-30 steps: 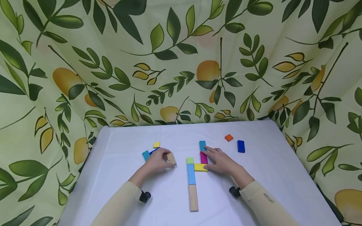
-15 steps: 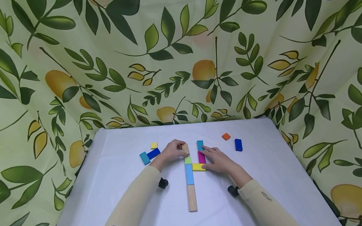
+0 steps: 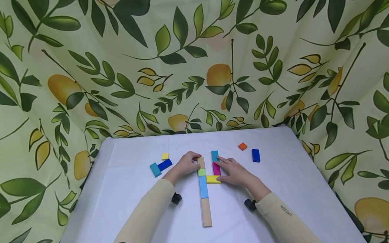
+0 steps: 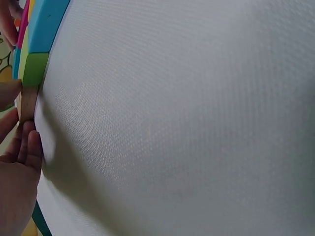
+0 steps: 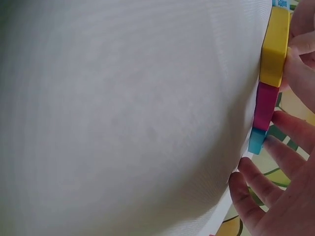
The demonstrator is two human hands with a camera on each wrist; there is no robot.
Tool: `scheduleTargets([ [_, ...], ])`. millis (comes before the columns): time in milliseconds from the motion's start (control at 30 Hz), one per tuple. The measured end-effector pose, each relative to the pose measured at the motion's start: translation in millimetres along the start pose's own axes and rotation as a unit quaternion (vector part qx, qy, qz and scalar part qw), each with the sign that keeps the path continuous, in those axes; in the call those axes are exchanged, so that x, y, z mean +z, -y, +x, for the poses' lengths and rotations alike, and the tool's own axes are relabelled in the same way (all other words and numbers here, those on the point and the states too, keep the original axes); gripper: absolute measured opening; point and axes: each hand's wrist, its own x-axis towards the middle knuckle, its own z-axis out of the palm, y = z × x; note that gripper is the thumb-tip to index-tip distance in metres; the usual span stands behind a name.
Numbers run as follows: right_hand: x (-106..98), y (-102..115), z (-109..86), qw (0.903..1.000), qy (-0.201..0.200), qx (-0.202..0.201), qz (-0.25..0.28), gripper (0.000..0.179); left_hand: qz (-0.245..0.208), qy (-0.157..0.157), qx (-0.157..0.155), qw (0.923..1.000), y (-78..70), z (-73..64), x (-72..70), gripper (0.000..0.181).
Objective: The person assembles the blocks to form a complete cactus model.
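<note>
My left hand (image 3: 186,163) pinches a short plain wooden block (image 3: 201,160) between thumb and fingers. That block lies against the far end of a light green block (image 4: 35,70). A light blue block (image 3: 203,188) and a longer wooden block (image 3: 206,212) carry the same line toward me. Branching right from the light blue block is a yellow block (image 3: 213,179). A magenta block (image 5: 266,105) and a teal block (image 3: 215,156) run away from me beyond it. My right hand (image 3: 234,173) lies beside them with fingers extended, fingertips touching these blocks.
On the left lie a small yellow block (image 3: 165,156), a dark blue block (image 3: 165,164) and a teal block (image 3: 155,170). Toward the back right are an orange block (image 3: 243,146) and another dark blue block (image 3: 255,155). A leaf-print curtain (image 3: 178,81) surrounds the white-covered table (image 3: 132,151).
The left hand has carried the short wooden block rightward from beside the loose left blocks, setting it against the green block. My right hand has stayed by its blocks.
</note>
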Motion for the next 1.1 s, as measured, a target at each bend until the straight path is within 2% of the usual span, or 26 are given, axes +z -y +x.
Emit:
scheduleTargets([
  [200,-1.2,0.6,1.1,1.0000,0.000,-0.002,0.004,0.074,0.007,-0.005,0.008,0.9999,0.5,0.1,0.3,0.049],
  [333,0.6,-1.2,2.1,1.0000,-0.002,-0.005,0.002,0.074,0.011,-0.008,0.027,0.9995,2.0,-4.4,0.4,0.052],
  [467,1.5,-1.3,2.1,1.0000,-0.002,-0.006,0.003,0.074,0.052,-0.011,0.055,0.9971,3.5,-15.5,2.1,0.055],
  [533,1.6,-0.5,1.7,0.9999,-0.004,-0.009,0.003,0.074,0.091,-0.013,0.074,0.9930,2.9,-23.3,3.7,0.059],
  [667,1.1,0.7,0.0,0.9999,-0.006,-0.015,-0.001,0.074,0.173,-0.002,0.107,0.9791,-2.5,-45.3,7.5,0.074],
  [767,0.6,0.7,-1.2,0.9998,-0.004,-0.017,-0.001,0.074,0.225,0.024,0.109,0.9680,-5.8,-64.0,11.8,0.093],
  [933,0.3,-0.1,-0.9,0.9999,-0.005,-0.011,0.001,0.074,0.263,0.052,0.097,0.9585,-7.2,-84.5,20.9,0.119],
  [1100,-0.2,-1.4,1.0,1.0000,-0.004,-0.005,-0.007,0.075,0.279,0.050,0.089,0.9548,-8.2,-88.8,25.9,0.122],
])
